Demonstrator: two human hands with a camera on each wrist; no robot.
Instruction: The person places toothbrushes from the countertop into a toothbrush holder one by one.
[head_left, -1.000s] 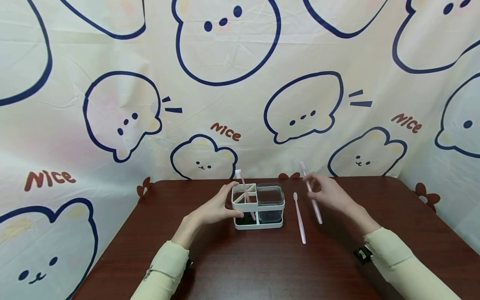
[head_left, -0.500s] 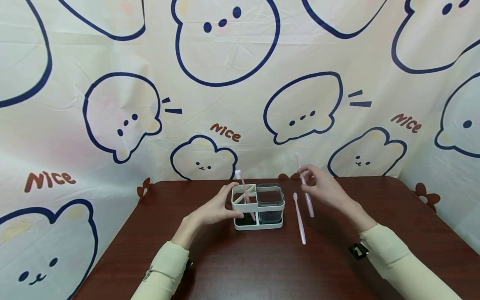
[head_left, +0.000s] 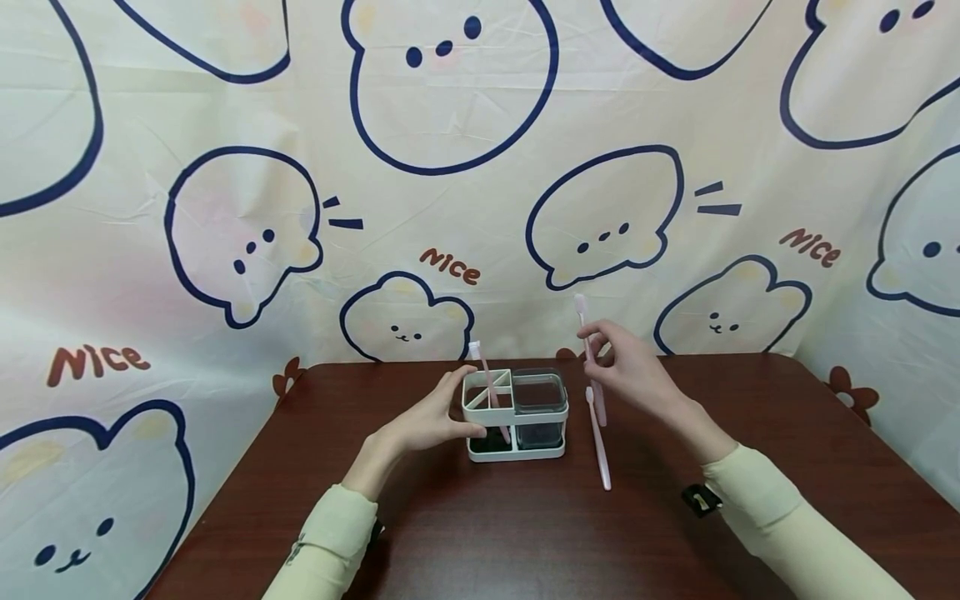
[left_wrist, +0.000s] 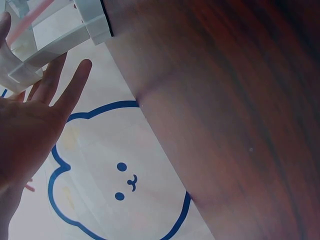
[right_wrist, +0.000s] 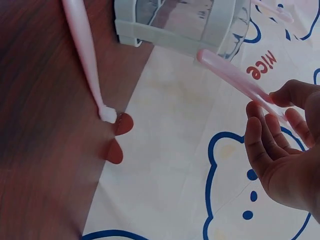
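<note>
For sound control, carrying the held toothbrush (right_wrist: 235, 79) probably called for a light pinch, the handle end low, and a braced holder (head_left: 540, 416) that could not slide. The right hand (head_left: 630, 367) was partly closed, pinching the held toothbrush between thumb and fingers at the holder's 2 o'clock, bristle end near 12 o'clock. The left hand (head_left: 427, 425) gripped the holder's 9 o'clock side, thumb and fingers spread wide. A loose toothbrush (head_left: 598, 442) lay at 4 o'clock (best left undisturbed); a standing toothbrush (head_left: 491, 387) leaned towards 11 o'clock inside the holder.
</note>
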